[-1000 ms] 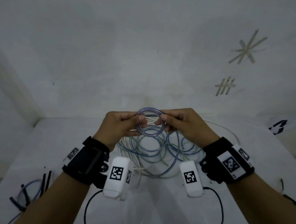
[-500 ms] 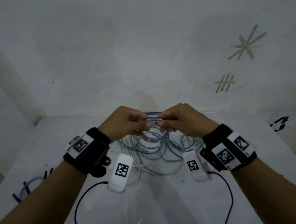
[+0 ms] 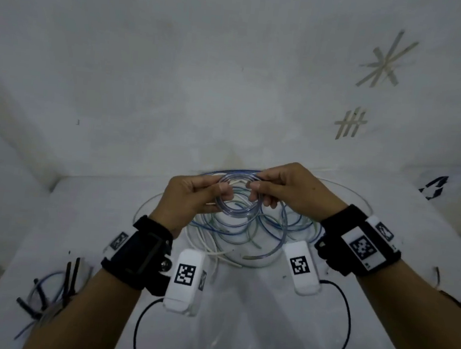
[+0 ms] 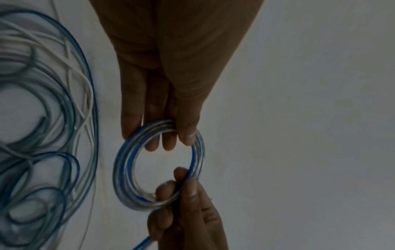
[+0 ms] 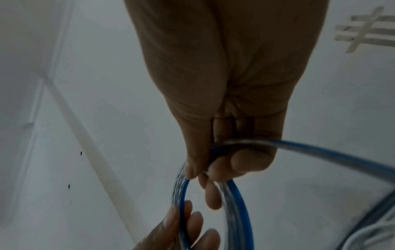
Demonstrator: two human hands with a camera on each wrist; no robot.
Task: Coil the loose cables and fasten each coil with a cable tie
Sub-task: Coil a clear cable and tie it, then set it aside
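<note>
Between both hands [image 3: 193,199], round clear coil [image 3: 234,214]

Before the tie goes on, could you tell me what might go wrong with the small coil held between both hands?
1. The coil is only pinched, by the left hand on one side and the right hand on the other. Freeing a hand may let the turns spring apart.
2. Its blue tail runs toward the loose cables on the table and could snag.
3. The black cable ties lie far left, so fetching one probably means a one-handed hold.
</note>
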